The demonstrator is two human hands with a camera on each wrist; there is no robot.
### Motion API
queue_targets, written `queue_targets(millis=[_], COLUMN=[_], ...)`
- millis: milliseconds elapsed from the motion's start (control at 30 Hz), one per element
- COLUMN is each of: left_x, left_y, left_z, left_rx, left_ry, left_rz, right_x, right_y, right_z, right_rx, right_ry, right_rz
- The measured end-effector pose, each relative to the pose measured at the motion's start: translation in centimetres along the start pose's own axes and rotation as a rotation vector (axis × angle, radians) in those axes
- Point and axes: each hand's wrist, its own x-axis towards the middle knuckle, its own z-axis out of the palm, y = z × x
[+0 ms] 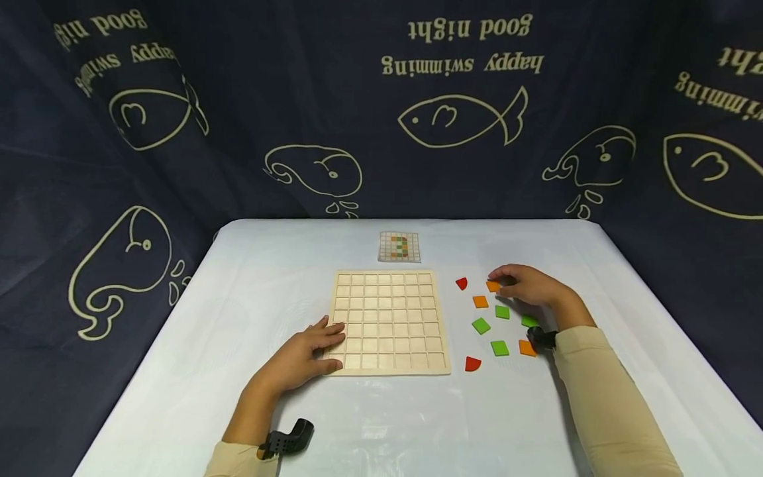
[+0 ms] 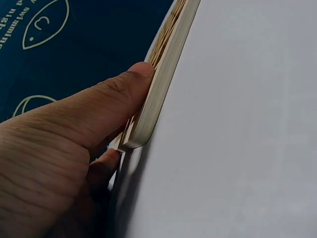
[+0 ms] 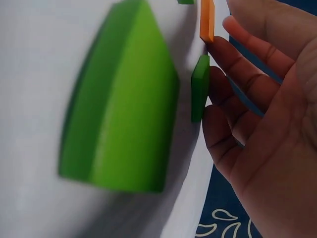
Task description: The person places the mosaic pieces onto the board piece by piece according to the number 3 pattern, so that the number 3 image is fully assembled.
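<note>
A pale wooden grid board lies flat in the middle of the white table. My left hand rests on its near left corner with straight fingers, and the thumb presses against the board's edge. My right hand lies over loose coloured tiles to the right of the board, its fingertips touching an orange tile. In the right wrist view the fingers are relaxed beside the orange tile and a green tile. A larger green tile lies closer to that camera.
A small pattern card lies beyond the board. Around the right hand lie red quarter pieces, an orange tile and green tiles. A dark printed curtain encloses the table.
</note>
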Motion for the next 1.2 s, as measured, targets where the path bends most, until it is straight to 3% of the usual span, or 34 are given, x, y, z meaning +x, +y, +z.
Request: queue_targets(millis=[433, 633, 1200], left_x=[-0.3, -0.4, -0.2], left_y=[-0.5, -0.6, -0.4], left_z=[0.1, 0.2, -0.1], left_rx=[-0.007, -0.016, -0.014], left_ry=[0.004, 0.008, 0.002], left_rz=[0.042, 0.040, 0.043], right_x=[0.6, 0.7, 1.1], right_y=[-0.5, -0.1, -0.3], right_z=[0.2, 0.5, 0.6], right_rx=[-0.019, -0.037, -0.049], right_ry=[-0.023, -0.015, -0.006], right_rz=[-0.025, -0.071, -0.078])
